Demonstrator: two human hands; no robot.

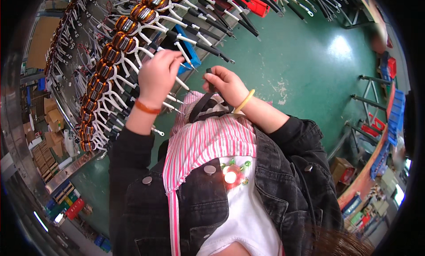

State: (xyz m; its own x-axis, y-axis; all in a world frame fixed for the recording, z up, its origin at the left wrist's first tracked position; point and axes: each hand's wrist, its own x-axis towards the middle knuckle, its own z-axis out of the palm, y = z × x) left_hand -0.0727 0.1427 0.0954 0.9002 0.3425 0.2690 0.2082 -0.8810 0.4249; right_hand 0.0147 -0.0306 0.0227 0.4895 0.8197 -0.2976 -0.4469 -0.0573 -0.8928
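A long curved row of copper-wound toroid coils [116,52] with white and black sleeved leads runs along a rack in front of me. My left hand [158,74] is closed around one white-sleeved lead [185,52] beside the coils; an orange band sits on its wrist. My right hand [226,84] pinches a short piece of black tubing [209,73] and holds several black tubes [200,109] that hang down over a pink striped cloth. A yellow bangle is on that wrist.
A blue bin [186,46] sits behind the leads and a red bin [256,6] farther back. Green floor [310,70] spreads to the right, with metal racks and blue crates [394,114] at the far right. Cardboard boxes [48,119] stand at the left.
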